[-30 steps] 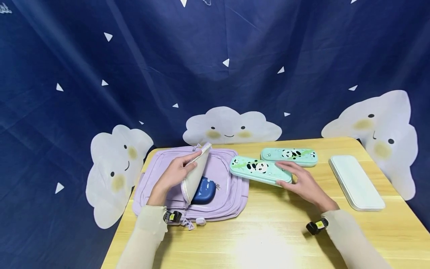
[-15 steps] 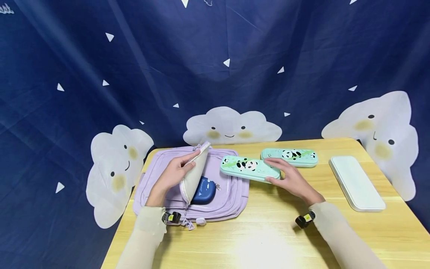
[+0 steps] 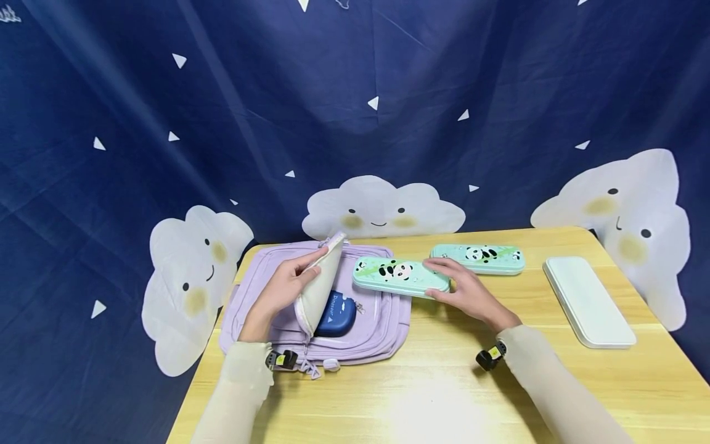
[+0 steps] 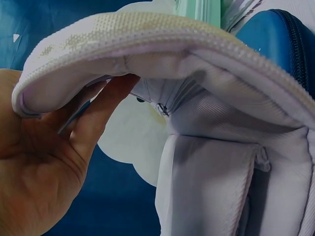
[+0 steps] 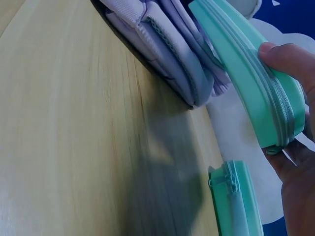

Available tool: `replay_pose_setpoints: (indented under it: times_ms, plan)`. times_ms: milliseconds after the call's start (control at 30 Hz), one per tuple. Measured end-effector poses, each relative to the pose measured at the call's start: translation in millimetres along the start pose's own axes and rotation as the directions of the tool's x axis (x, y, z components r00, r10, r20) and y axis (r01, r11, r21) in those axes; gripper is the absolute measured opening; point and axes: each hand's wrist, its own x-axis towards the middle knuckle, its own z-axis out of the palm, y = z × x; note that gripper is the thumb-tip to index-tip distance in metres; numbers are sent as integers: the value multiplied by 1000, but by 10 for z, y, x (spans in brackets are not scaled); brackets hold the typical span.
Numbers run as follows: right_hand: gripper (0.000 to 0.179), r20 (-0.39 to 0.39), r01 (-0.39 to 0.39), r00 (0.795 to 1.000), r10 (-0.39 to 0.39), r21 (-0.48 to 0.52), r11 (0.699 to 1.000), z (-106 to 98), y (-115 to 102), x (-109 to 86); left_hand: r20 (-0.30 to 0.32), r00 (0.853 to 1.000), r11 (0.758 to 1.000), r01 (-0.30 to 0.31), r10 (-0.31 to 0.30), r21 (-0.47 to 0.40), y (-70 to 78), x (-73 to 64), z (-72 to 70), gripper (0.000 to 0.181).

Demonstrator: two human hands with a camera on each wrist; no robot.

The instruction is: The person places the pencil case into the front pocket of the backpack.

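A lilac backpack [image 3: 266, 271] lies flat on the wooden table with its front pocket unzipped. My left hand [image 3: 284, 287] pinches the edge of the pocket flap [image 3: 322, 288] and holds it raised; the left wrist view shows the fingers [image 4: 101, 110] inside the flap's curve. A dark blue case [image 3: 338, 316] printed "Dinosaur" rests on the bag beside the flap. My right hand [image 3: 463, 290] grips the right end of a mint green panda pencil case [image 3: 388, 276], whose left end overlaps the bag. In the right wrist view this zipped pencil case [image 5: 256, 78] is held above the table.
A second mint panda pencil case [image 3: 499, 259] lies behind my right hand. Farther right is a plain white case [image 3: 590, 302]. Zipper pulls [image 3: 310, 369] hang off the bag's near edge. A dark blue curtain [image 3: 388, 142] with clouds stands behind the table [image 3: 355, 407].
My right hand has carried the panda pencil case leftward until it overlaps the backpack. The left hand keeps hold of the flap, with only a slight shift left.
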Motion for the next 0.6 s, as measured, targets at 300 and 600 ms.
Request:
replay_pose_setpoints:
  times_ms: [300, 600]
  plan:
    - [69, 40, 12, 999, -12, -5, 1000, 55, -24, 127, -12, 1000, 1000, 13, -13, -4, 5, -26, -15, 46]
    - [68, 50, 32, 998, -32, -8, 999, 136, -53, 222, -20, 1000, 1000, -9, 9, -23, 2, -39, -30, 45]
